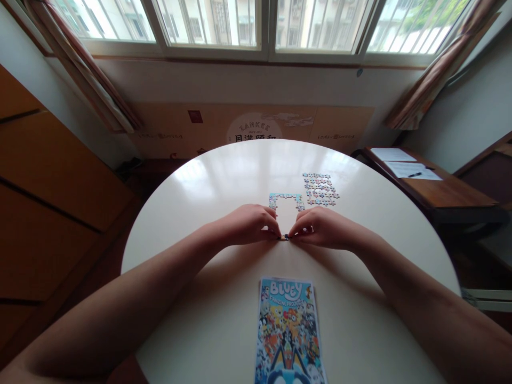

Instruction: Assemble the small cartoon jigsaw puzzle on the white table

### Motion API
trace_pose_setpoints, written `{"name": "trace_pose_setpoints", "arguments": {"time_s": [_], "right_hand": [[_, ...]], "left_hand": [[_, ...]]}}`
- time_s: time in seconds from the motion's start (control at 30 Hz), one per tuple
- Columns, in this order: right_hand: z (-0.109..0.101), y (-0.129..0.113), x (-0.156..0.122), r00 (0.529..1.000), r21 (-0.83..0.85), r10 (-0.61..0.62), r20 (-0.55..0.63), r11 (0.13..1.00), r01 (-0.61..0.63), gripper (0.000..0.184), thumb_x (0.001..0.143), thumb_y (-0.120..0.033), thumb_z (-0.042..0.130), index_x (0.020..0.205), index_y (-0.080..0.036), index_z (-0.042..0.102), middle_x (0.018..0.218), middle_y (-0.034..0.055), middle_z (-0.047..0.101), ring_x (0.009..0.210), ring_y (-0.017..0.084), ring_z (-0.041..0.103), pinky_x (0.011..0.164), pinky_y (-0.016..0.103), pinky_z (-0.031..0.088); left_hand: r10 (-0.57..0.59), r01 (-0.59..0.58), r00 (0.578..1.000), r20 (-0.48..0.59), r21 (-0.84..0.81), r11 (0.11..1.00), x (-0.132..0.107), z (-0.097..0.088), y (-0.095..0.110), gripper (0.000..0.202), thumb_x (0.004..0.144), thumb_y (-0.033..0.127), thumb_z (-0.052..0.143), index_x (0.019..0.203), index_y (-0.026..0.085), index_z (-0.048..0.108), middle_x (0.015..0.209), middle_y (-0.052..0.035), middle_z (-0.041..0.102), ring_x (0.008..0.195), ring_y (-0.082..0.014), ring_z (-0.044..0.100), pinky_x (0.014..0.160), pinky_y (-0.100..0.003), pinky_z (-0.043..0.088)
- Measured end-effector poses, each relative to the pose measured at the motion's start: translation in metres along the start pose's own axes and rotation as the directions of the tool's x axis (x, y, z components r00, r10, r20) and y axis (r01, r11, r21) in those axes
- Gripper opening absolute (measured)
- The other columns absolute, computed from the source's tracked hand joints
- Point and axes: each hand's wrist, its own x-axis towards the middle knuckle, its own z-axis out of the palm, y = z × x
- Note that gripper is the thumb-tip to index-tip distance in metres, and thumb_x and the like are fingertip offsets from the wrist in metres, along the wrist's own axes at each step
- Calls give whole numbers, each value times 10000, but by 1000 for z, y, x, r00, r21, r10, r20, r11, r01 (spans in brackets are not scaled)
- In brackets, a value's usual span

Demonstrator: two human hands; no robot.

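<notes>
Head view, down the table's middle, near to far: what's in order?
Colourful Bluey picture card → left hand and right hand, level, pinching small puzzle piece → partly joined light-blue puzzle border → white round table far rim → printed brown cardboard panel → window.

Papers [402,162] and pen [416,174] on a side desk [452,196]; curtains [436,69] by windows [256,21].

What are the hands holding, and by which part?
The left hand and right hand each pinch an end of a small dark-and-tan jigsaw strip on the white round table.
</notes>
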Motion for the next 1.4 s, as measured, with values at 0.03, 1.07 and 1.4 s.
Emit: {"name": "trace_pose_setpoints", "arguments": {"time_s": [0.03, 1.07, 1.4], "right_hand": [[-1, 1, 0, 1000, 18, 0, 1, 1000, 0, 175, 850, -197, 675, 940, -268, 807, 841, 1, 748, 743, 136, 653, 663, 251, 451], [-15, 5, -6, 994, -43, 79, 71, 996, -76, 173, 837, -232, 684, 970, -262, 791, 766, -7, 716, 685, 133, 616, 612, 250, 386], [-19, 7, -10, 992, -37, 86, 95, 996, -82, 198, 846, -321, 663, 958, -242, 806, 746, 1, 710, 649, 133, 579, 641, 273, 367]], "left_hand": [[1, -1, 1000, 3, 16, 1000, 0, -1, 2, 150, 877, 233, 671, 916, 292, 804, 921, -7, 720, 785, -128, 652, 692, -241, 445], [54, -50, 998, -33, 100, 994, 1, 6, -2, 219, 901, 227, 646, 1025, 333, 792, 955, -3, 718, 769, -123, 655, 693, -251, 448], [86, -72, 993, -80, 162, 984, 6, 9, 3, 249, 878, 217, 625, 1005, 337, 802, 957, 1, 722, 766, -129, 656, 686, -255, 450]]}}
